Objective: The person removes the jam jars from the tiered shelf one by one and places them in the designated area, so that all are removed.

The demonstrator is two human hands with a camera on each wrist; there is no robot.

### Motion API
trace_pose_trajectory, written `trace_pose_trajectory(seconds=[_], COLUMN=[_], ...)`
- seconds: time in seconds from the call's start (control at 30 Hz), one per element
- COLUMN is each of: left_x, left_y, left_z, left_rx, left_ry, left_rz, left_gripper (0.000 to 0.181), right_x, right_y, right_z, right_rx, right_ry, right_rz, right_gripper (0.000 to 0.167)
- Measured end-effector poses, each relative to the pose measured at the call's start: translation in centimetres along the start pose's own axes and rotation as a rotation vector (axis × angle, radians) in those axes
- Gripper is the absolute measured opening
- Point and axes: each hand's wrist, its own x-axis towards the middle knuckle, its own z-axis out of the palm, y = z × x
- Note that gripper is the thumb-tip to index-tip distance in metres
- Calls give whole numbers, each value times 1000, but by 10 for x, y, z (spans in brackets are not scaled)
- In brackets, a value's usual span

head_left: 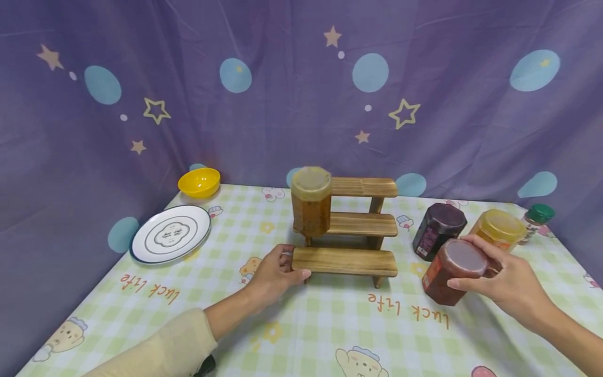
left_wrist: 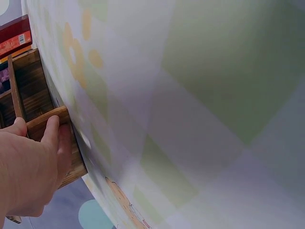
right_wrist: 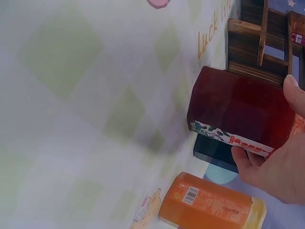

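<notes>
A three-tier wooden shelf (head_left: 346, 260) stands in the middle of the table. My left hand (head_left: 275, 275) grips the left end of its lowest step, thumb in front; in the left wrist view the fingers (left_wrist: 53, 129) press its wooden side. A jar of amber preserve (head_left: 312, 204) with a pale lid stands at the shelf's left, apparently on the middle step. To the right, my right hand (head_left: 511, 277) holds a dark red jam jar (head_left: 447, 277) by its upper part, slightly tilted. In the right wrist view the red jar (right_wrist: 238, 107) seems just off the cloth.
Behind the held jar stand a dark purple jar (head_left: 438, 230), a yellow-lidded jar (head_left: 499, 228) and a green-capped shaker bottle (head_left: 537, 222). On the left are a white plate (head_left: 141, 246) and a yellow bowl (head_left: 200, 184). A purple curtain (head_left: 292, 125) hangs behind the checked tablecloth (head_left: 301, 324).
</notes>
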Motion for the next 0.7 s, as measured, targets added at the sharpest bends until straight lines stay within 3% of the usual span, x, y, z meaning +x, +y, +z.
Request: trace_pose_trajectory(seconds=[0.17, 0.37, 0.53, 0.7], left_x=[0, 2, 2, 2], left_y=[-1, -3, -2, -2], left_z=[-1, -1, -1, -1], left_rx=[-11, -27, -25, -23], left_ry=[-7, -20, -19, -19], left_rz=[-1, 8, -1, 2], left_gripper=[65, 63, 63, 63], right_x=[-1, 2, 4, 4], right_y=[-2, -4, -1, 6], right_z=[3, 2, 2, 4], right_rx=[-25, -46, -7, 44], right_ry=[15, -35, -65, -45], right_rz=[-58, -66, -95, -157], right_gripper=[84, 88, 88, 84])
